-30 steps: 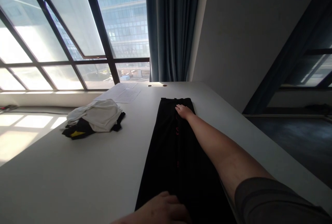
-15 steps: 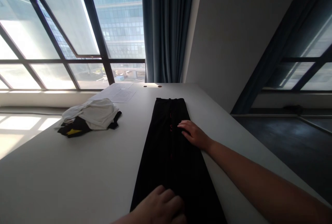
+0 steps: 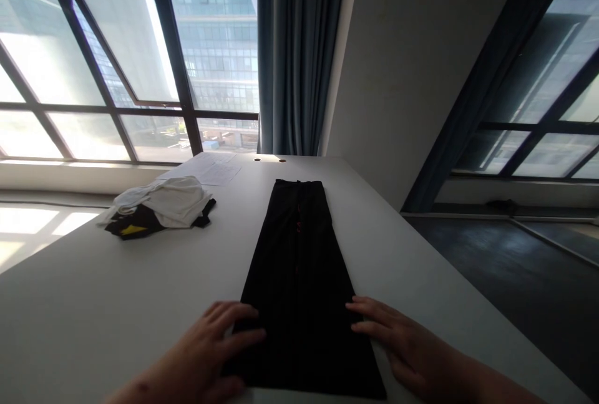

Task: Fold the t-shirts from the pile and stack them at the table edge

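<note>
One long black fabric garment point(image 3: 297, 260) lying flat on the white smooth-topped surface point(image 3: 159, 310), roughly centred, narrow band end away from the wearer, near hem close to the bottom of the view. Small red markings run down its middle; too dark to read. Left hand point(image 3: 219, 335): fingers loosely spread, tips over the garment's left edge near the hem, thumb by the near corner. Right hand point(image 3: 397, 335): fingers also spread, tips over the right edge, about level with the left; can't see its thumb clearly. Left of the garment, well apart: crumpled white cloth point(image 3: 178, 201) on top of a black cloth with a yellow patch point(image 3: 135, 224). Behind that pile, white printed paper sheets point(image 3: 218, 173). Two small round holes point(image 3: 257, 159) at the surface's far end. Beyond: blue-grey pleated curtain point(image 3: 299, 55) between a dark-framed window point(image 3: 187, 73) and plain grey wall point(image 3: 412, 55). Dark grey floor point(image 3: 496, 273) at right.
</note>
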Available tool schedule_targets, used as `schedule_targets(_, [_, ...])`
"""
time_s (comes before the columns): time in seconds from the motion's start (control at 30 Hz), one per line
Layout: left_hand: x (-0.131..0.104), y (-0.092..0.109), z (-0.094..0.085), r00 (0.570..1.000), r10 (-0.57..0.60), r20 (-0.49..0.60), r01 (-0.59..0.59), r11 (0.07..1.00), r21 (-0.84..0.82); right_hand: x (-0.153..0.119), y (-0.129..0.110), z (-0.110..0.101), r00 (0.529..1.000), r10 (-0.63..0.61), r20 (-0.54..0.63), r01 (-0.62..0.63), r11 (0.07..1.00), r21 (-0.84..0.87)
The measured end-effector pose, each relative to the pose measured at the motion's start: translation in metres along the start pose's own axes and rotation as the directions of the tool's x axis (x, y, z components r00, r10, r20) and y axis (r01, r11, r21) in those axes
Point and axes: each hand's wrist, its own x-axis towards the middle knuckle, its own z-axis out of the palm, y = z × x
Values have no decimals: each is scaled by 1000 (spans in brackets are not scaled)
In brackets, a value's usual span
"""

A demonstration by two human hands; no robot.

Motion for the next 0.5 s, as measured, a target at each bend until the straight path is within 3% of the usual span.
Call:
schedule_targets(0.07, [-18, -28, -3, 986, -169, 6, 169, 986, -4, -2, -3, 3, 1000, 10, 24, -10, 1000, 3])
schedule_targets(0.17, [-28, -54, -4, 967, -247, 55, 245, 969, 34, 6, -1, 10, 999, 31, -12, -32, 999, -13])
schedule_targets(0.23, [-21, -59, 1, 964, -255, 71, 252, 967, 44, 15, 3, 16, 990, 90, -104, -94, 995, -33])
schedule_targets(0.33, [1, -54, 14, 933, -358, -32, 359, 932, 59, 26, 3, 22, 965, 155, -213, -170, 984, -52])
schedule_targets(0.43, [25, -50, 26, 893, -419, -162, 433, 899, 62, 31, -7, 20, 983, 94, -160, -105, 993, -62])
schedule_targets(0.5, [33, -51, 28, 915, -367, -166, 380, 924, 52, 31, -15, 17, 997, 3, -75, -7, 999, -50])
